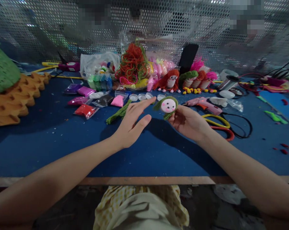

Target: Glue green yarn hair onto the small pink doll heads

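Between the fingers of my right hand (pixel 188 123) is a small doll head (pixel 168 105) with a pale round face, pink cheeks and green yarn hair. It is held up over the blue table, its face turned toward me. My left hand (pixel 135 123) hovers to the left of the doll head, fingers stretched out and thumb apart, with nothing in it. Behind my left hand lies a bundle of green yarn (pixel 118 114), partly hidden by the hand. Several small clear round lids (pixel 142 96) sit in a row behind both hands.
Clay packets, one red (pixel 86 111), lie at left near an orange egg tray (pixel 11 102). Tangled orange yarn (pixel 133 62) and finished dolls (pixel 170 80) stand along the back. A pink glue gun (pixel 205 105) and scissors with yellow and red handles (pixel 217 119) lie right of my right hand.
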A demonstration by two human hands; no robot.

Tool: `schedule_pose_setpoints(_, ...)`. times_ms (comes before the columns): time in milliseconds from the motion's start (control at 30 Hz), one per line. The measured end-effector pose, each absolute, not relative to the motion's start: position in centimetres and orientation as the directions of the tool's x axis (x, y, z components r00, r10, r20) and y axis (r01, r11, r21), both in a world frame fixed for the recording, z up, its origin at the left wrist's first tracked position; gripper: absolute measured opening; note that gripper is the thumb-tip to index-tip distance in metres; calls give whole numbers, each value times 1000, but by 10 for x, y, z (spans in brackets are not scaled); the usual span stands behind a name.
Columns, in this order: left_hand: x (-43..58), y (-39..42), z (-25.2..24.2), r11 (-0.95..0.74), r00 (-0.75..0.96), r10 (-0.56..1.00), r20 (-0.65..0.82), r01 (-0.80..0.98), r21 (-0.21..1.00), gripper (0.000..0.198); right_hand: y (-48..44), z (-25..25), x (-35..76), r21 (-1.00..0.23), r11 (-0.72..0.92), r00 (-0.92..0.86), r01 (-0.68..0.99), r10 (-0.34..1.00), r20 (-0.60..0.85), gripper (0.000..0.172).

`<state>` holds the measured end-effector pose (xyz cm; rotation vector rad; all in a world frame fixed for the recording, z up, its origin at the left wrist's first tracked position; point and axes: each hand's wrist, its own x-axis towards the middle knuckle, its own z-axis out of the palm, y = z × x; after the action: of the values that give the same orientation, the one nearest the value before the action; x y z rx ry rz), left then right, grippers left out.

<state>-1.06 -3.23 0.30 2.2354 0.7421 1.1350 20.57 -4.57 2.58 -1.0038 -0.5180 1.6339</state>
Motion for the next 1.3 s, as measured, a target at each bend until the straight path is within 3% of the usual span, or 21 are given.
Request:
schedule_pose_setpoints(133, -11, -32, 4, -747, 556, 632, 541, 249, 617, 50, -48, 23, 205, -791, -365, -154, -491, 930, -333, 16)
schedule_pose_setpoints(367, -10, -32, 6, -744, 560, 643, 523, 294, 601, 47, -46, 25, 205, -766, -291, -9, -573, 937, -349, 19)
schedule_pose_setpoints(600, -9, -34, 6, -730, 593, 652, 473, 320, 604, 53, -45, 19, 205, -795, -317, -73, -518, 942, -328, 4)
schedule_pose_setpoints(733, -9, -34, 6, -715, 591, 665, 455, 329, 617, 52, -43, 18, 209, -811, -246, -35, -531, 963, -268, 9)
schedule_pose_setpoints(933, -9, -33, 5, -704, 599, 667, 443, 313, 638, 55, -47, 20, 206, -798, -319, -112, -510, 945, -306, 3)
schedule_pose_setpoints(1033, -9, -32, 5, -709, 592, 665, 455, 310, 633, 52, -47, 22, 204, -780, -255, -49, -572, 959, -278, 10)
schedule_pose_setpoints(1300, -12, -36, 6, -730, 641, 576, 507, 124, 672, 66, -46, 17, 205, -824, -264, -76, -502, 962, -262, 9)
